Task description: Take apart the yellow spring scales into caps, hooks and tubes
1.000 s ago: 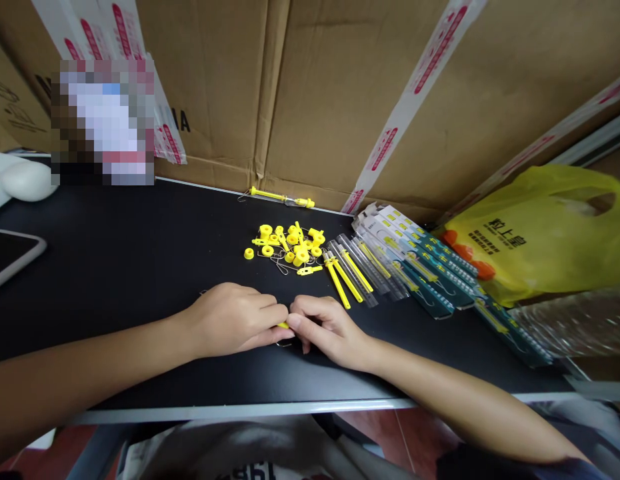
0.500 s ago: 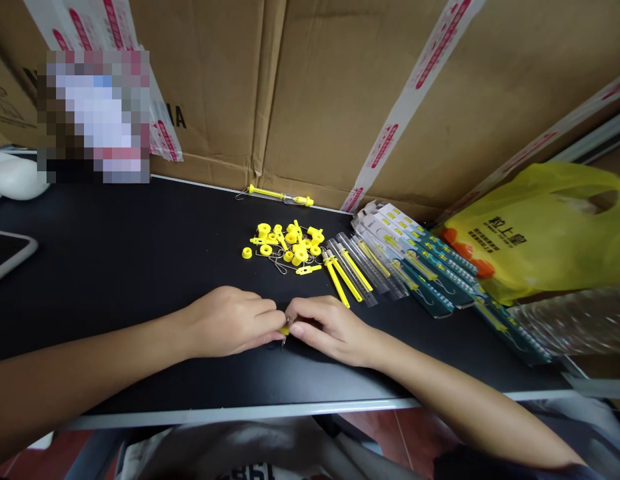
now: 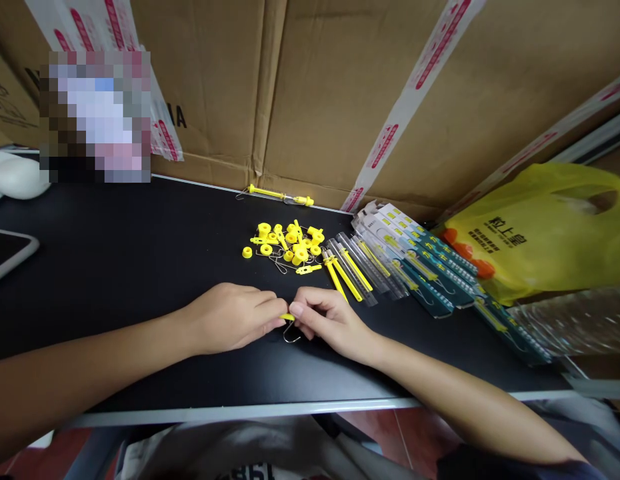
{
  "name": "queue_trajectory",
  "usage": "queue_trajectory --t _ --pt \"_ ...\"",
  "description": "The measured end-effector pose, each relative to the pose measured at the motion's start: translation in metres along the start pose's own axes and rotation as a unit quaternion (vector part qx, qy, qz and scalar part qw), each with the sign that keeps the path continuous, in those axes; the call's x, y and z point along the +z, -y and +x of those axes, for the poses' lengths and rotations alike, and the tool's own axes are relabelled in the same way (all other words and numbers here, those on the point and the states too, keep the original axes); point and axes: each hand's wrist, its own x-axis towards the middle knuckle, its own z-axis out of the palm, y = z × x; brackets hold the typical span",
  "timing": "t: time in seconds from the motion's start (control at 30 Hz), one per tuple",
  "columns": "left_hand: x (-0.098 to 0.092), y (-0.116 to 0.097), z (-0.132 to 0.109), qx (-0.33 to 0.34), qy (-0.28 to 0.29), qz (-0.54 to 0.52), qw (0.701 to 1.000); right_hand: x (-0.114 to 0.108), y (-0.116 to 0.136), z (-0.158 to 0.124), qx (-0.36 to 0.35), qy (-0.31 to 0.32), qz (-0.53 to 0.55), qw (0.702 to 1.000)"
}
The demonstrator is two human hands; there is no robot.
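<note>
My left hand (image 3: 240,319) and my right hand (image 3: 335,323) meet near the table's front edge, both pinching a small yellow plastic part (image 3: 287,317). A bent metal hook (image 3: 291,337) hangs below that part, between the hands. Just beyond them lies a pile of yellow rings, caps and flat pieces (image 3: 291,245) mixed with metal springs and hooks. To its right are clear tubes (image 3: 373,267) and yellow rods (image 3: 346,279). One assembled yellow spring piece (image 3: 280,195) rests at the table's back edge.
Packaged sets in green and white boxes (image 3: 415,260) are stacked at the right, beside a yellow plastic bag (image 3: 545,227). A phone (image 3: 10,252) and a white rounded object (image 3: 21,177) lie at the left. Cardboard boxes (image 3: 330,100) stand behind the black table (image 3: 115,267).
Both hands have shifted slightly away from the front edge with the yellow part. The hook below it now shows more fully, turned toward the right.
</note>
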Motion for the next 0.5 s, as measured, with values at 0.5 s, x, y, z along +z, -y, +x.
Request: queue_trajectory --t 0.5 --pt "0.0014 -0.0051 -0.0011 -0.083 0.044 -0.081 0.992 0.0001 0.0007 0.0017 0.070 0.069 0.062 0.993"
